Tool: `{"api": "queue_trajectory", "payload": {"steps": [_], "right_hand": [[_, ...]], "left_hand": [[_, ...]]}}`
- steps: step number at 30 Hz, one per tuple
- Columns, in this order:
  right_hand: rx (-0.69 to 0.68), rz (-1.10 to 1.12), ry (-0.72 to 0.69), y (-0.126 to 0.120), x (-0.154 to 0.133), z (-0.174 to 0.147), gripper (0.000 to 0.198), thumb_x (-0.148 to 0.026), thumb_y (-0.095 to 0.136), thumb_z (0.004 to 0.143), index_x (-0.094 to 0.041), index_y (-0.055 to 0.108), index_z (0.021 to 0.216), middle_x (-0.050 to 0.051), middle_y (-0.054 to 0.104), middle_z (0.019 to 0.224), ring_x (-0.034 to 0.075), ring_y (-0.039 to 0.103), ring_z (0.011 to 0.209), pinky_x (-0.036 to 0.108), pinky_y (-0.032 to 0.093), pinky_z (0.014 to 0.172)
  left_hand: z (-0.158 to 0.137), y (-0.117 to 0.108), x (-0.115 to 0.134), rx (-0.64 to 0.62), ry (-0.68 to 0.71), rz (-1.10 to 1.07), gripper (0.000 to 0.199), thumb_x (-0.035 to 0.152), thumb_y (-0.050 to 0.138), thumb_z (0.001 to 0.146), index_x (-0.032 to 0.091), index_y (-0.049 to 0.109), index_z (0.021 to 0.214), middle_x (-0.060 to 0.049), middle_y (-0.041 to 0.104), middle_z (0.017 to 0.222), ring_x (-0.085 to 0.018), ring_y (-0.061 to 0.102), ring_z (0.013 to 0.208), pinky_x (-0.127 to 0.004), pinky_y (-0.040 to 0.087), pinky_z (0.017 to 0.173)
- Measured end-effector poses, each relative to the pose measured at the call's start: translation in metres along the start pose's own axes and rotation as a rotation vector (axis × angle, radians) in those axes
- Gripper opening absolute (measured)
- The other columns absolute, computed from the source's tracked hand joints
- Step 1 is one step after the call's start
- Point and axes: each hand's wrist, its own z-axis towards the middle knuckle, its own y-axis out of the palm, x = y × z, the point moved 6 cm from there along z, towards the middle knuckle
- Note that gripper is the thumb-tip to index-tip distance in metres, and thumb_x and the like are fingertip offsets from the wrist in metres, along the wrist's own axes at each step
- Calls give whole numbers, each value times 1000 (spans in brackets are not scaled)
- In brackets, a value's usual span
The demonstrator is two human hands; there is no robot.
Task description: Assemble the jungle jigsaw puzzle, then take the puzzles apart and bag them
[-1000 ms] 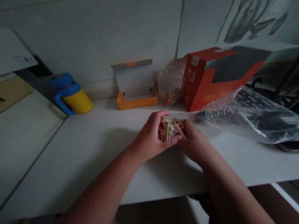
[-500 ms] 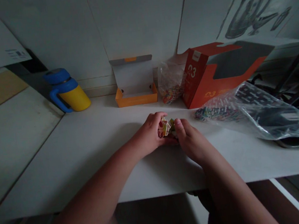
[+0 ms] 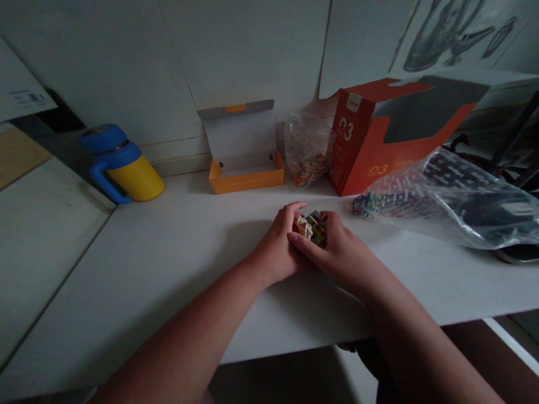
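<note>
A handful of small jigsaw puzzle pieces (image 3: 313, 225), mostly green and reddish with pale edges, sits cupped between my hands above the middle of the table. My left hand (image 3: 284, 242) curls round the pile from the left, its fingers closed about it. From the right, my right hand (image 3: 337, 246) wraps the same pile, with the thumb reaching across the front toward my left palm. The undersides of the pieces and most fingertips are hidden.
An open orange box (image 3: 247, 180) stands against the wall. Beside it are a plastic bag of pieces (image 3: 311, 165) and a large red box (image 3: 364, 142). Another clear bag (image 3: 445, 201) lies to the right. A blue and yellow jug (image 3: 132, 172) is at the back left of the white table (image 3: 180, 231).
My right thumb has moved left across the pile and the hands have closed nearer together. More green pieces show between them. The boxes, bags and jug have stayed put.
</note>
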Motion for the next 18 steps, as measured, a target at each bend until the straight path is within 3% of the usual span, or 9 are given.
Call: {"api": "queue_trajectory", "payload": {"steps": [4, 6, 9, 11, 15, 18], "right_hand": [[3, -13, -30, 1, 0, 2, 71, -72, 65, 88, -17, 52, 130, 22, 74, 114, 39, 73, 105, 47, 54, 85], [15, -21, -91, 4, 0, 2, 75, -72, 67, 86, -16, 51, 133, 23, 73, 118, 40, 71, 109, 49, 55, 88], [70, -53, -246, 10, -6, -2, 81, -69, 74, 83, -16, 49, 138, 24, 69, 126, 41, 68, 119, 52, 54, 96], [106, -65, -335, 15, -11, -7, 78, -62, 77, 84, -17, 47, 140, 22, 68, 129, 39, 67, 122, 52, 54, 100], [95, -17, -400, 20, -19, -12, 74, -49, 78, 86, -20, 44, 145, 20, 66, 135, 36, 67, 124, 52, 55, 103], [46, 36, -437, 19, -22, -10, 86, -47, 82, 84, -22, 38, 153, 20, 59, 147, 36, 62, 135, 52, 52, 111]], "left_hand": [[3, -10, 3, -175, -31, -153, 134, 38, 102, 59, 26, 23, 167, -24, 33, 169, -39, 38, 157, -54, 35, 126], [6, -17, 2, -222, -72, -288, 127, 52, 99, 65, 25, 28, 166, -24, 34, 171, -38, 32, 161, -54, 29, 129], [13, -28, -8, -65, -189, -515, 85, 75, 66, 91, 19, 49, 153, -22, 48, 164, -34, 42, 156, -53, 28, 130], [15, -27, -16, 40, -257, -589, 76, 78, 47, 98, 17, 60, 141, -22, 56, 158, -32, 48, 153, -50, 28, 130], [14, -12, -19, 51, -271, -624, 74, 80, 43, 99, 17, 68, 130, -17, 65, 150, -31, 54, 147, -45, 39, 125], [11, -6, -17, 45, -278, -647, 74, 81, 46, 98, 18, 68, 130, -14, 72, 138, -32, 59, 141, -46, 47, 118]]}}
